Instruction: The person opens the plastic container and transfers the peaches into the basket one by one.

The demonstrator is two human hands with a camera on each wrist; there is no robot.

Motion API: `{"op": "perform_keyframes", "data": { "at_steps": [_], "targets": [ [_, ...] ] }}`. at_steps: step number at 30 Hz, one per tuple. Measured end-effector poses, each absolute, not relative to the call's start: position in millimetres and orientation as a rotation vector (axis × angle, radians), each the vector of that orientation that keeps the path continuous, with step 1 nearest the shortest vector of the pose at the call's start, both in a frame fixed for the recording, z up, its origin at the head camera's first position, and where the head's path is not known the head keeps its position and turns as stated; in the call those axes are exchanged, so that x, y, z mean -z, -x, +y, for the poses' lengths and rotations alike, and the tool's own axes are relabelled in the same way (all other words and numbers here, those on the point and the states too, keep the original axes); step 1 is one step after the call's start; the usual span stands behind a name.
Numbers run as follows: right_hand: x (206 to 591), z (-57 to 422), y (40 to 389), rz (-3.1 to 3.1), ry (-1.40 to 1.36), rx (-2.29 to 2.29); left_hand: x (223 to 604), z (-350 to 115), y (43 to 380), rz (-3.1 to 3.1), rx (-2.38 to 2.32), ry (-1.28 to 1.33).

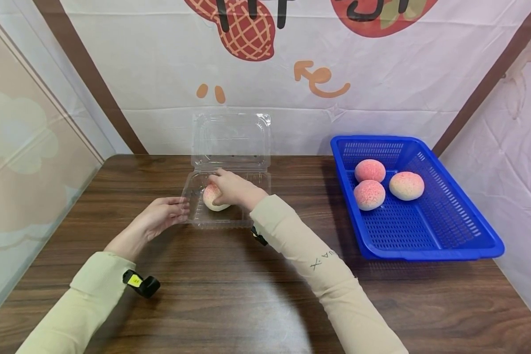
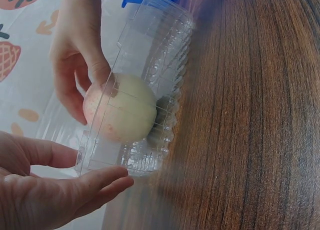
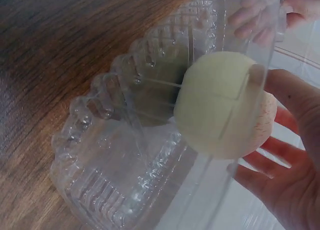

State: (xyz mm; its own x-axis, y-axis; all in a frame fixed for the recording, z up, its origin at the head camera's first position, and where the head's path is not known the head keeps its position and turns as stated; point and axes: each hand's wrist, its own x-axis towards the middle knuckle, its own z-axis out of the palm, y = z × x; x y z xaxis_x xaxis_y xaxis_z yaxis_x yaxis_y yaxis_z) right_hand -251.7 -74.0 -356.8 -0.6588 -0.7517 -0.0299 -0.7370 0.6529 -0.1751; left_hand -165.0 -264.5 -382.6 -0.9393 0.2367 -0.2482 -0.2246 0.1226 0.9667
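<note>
In the head view my right hand (image 1: 235,189) grips a pink-and-cream peach (image 1: 212,197) inside a clear plastic clamshell box (image 1: 196,214). Its thumb and fingers curl round the upper part of the peach. Seen through the box wall in the right wrist view, the peach's pale underside (image 3: 215,105) hangs slightly off the box floor. My left hand (image 1: 162,216) touches the left wall of the box with nearly straight fingers (image 2: 102,185). The box's lid (image 1: 231,140) stands raised at the back.
A blue perforated basket (image 1: 402,253) on the right of the wooden table (image 1: 230,295) holds three more peaches, one of them a paler peach (image 1: 406,186). Behind the table hangs a printed white cloth (image 1: 159,73).
</note>
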Motion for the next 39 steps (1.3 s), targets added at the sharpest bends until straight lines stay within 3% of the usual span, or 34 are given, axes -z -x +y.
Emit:
{"op": "perform_keyframes", "data": {
  "at_steps": [22, 39],
  "targets": [
    [364.3, -70.8, 243.4, 2.725, 0.940, 0.065, 382.9, -263.4, 165.4, 2.061, -1.882, -0.024],
    [368.7, -61.7, 244.9, 2.744, 0.990, 0.106, 384.7, -263.6, 166.3, 2.047, -1.896, -0.045]
  ]
}}
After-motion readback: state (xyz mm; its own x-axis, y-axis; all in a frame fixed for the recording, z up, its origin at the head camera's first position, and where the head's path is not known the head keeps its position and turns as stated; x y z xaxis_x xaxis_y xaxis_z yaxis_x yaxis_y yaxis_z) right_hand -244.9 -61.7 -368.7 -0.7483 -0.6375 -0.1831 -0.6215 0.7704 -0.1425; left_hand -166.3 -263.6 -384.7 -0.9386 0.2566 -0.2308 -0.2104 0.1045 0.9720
